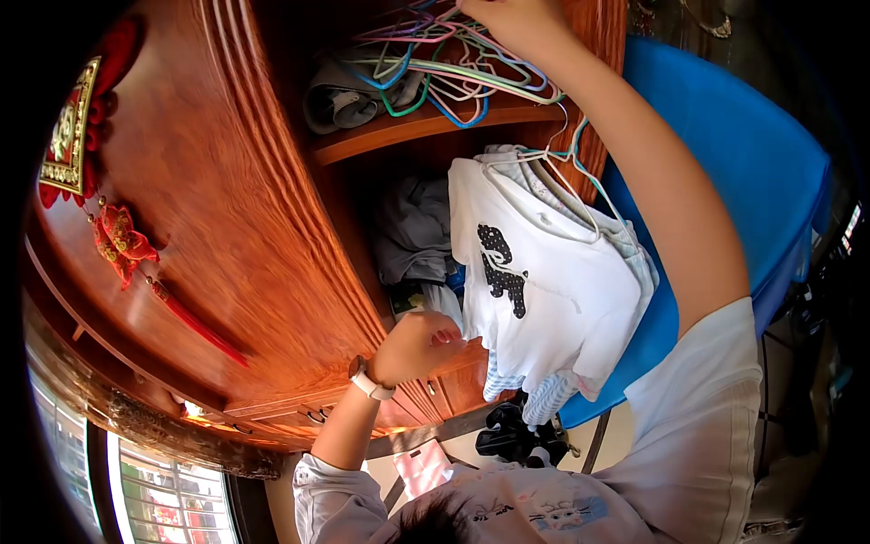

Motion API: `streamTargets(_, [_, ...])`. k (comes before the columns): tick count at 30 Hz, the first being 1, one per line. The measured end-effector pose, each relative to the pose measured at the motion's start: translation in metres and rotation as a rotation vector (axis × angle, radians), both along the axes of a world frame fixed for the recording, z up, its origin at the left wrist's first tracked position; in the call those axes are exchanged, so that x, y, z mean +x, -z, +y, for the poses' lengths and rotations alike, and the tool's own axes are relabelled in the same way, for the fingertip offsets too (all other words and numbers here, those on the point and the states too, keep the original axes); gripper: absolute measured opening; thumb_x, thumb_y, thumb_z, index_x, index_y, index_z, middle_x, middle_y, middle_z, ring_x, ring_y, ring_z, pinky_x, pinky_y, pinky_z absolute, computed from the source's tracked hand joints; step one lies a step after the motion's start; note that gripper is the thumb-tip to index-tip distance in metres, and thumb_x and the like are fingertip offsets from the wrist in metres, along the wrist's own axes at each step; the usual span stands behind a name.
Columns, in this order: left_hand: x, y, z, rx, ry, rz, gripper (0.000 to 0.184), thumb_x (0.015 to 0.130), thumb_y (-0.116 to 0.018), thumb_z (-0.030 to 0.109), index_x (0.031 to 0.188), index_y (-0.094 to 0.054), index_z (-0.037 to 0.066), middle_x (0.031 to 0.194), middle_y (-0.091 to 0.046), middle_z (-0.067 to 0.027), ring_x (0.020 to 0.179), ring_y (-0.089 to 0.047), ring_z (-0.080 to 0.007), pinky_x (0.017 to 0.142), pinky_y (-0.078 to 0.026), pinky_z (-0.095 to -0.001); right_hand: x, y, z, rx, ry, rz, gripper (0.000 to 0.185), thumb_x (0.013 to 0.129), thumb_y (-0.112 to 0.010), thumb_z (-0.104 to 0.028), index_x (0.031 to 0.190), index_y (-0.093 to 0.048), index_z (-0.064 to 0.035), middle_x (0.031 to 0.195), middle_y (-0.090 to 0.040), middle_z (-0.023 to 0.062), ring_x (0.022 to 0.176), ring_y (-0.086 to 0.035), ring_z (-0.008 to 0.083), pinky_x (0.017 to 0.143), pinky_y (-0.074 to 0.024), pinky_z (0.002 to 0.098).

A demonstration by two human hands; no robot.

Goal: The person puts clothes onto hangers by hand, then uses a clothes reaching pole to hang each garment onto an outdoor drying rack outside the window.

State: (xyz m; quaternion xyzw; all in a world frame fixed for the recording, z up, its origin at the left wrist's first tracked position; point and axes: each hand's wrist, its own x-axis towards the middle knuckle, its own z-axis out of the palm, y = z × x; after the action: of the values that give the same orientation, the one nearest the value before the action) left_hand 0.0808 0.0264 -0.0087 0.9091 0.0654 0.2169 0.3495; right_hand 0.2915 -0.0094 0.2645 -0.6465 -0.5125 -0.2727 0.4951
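My left hand, with a watch on its wrist, is closed at the lower left edge of a white T-shirt with a black dotted print. The T-shirt hangs on a white hanger, with other shirts layered behind it. At the top edge of the view, my right hand is closed at a heap of coloured clothes hangers; its fingertips are partly cut off by the frame. The heap lies on the upper wardrobe shelf.
A rolled grey cloth sits beside the hangers. Dark folded clothes fill the lower compartment. The wooden wardrobe door stands at left with a red ornament. A blue plastic chair is at right. Black items lie below.
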Motion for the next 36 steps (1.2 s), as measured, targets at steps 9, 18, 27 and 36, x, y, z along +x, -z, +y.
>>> streamTargets(9, [-0.036,-0.003,-0.013,-0.008,0.006,0.006,0.010,0.072,-0.063,0.007,0.077,-0.062,-0.001,0.071,-0.060,-0.0116,0.065,-0.059,-0.0199,0.059,-0.046,-0.0273,0.005,-0.017,0.060,-0.410,0.010,0.128,0.042,0.073,-0.058,-0.039,0.065,-0.059,0.0022,0.055,-0.057,0.0101,0.044,-0.055,0.0157,0.045,-0.0472,0.0250])
streamTargets(18, [-0.051,-0.078,-0.007,0.571,-0.492,-0.393,0.048,0.068,-0.066,0.006,0.112,-0.047,-0.002,0.114,-0.043,-0.0214,0.105,-0.044,-0.0355,0.088,-0.038,-0.0368,0.050,-0.016,0.015,-0.560,0.336,0.050,0.035,0.069,-0.056,-0.029,0.088,-0.064,-0.0012,0.087,-0.063,0.0177,0.083,-0.061,0.0314,0.071,-0.0487,0.0382])
streamTargets(27, [0.085,-0.256,0.043,1.153,-0.790,-0.601,0.035,0.071,-0.059,0.027,0.093,-0.053,0.001,0.084,-0.059,-0.0135,0.078,-0.057,-0.0314,0.070,-0.043,-0.0384,0.040,0.014,0.021,-0.538,0.357,-0.292,0.023,0.072,-0.057,-0.015,0.088,-0.063,0.0005,0.090,-0.062,0.0184,0.083,-0.061,0.0315,0.071,-0.0495,0.0411])
streamTargets(36, [0.172,-0.282,0.134,0.840,-0.921,0.271,0.025,0.081,-0.048,0.022,0.091,-0.064,0.005,0.085,-0.063,-0.0125,0.069,-0.060,-0.0218,0.063,-0.047,-0.0332,0.041,0.022,0.010,-0.439,0.358,-0.397,0.024,0.073,-0.059,-0.023,0.083,-0.061,-0.0019,0.086,-0.061,0.0174,0.083,-0.058,0.0321,0.070,-0.0469,0.0422])
